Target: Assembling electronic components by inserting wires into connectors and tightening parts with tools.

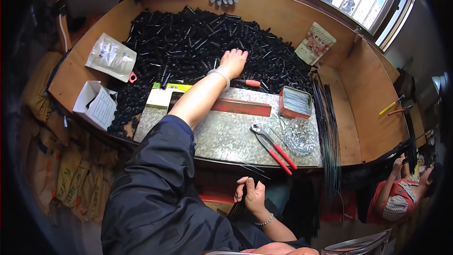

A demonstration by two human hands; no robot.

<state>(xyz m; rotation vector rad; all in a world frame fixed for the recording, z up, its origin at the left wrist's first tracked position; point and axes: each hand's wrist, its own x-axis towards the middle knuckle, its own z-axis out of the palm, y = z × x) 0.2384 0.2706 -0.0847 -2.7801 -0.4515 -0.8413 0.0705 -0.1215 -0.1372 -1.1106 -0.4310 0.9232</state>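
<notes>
My left hand (233, 63), with a pale bangle at the wrist, reaches across the stone-like board (222, 137) into a heap of short black tube-like parts (188, 38). Its fingers curl down among them, and the fingertips are hidden. Below the board's front edge, my right hand (252, 196), wearing a beaded bracelet, is closed around a bundle of thin dark wires (236, 209). A few wire ends (255, 169) show above it. Red-handled pincers (273, 148) lie on the board, beside a coil of clear strand-like material (300, 137).
A red tin (296, 102) of thin strips, a red metal bar (243, 107) and a bundle of long dark rods (326, 123) lie at the right. A white box (96, 106) and a pouch (111, 56) stand left. Wooden walls (264, 7) enclose the bench. Another person (396, 198) sits right.
</notes>
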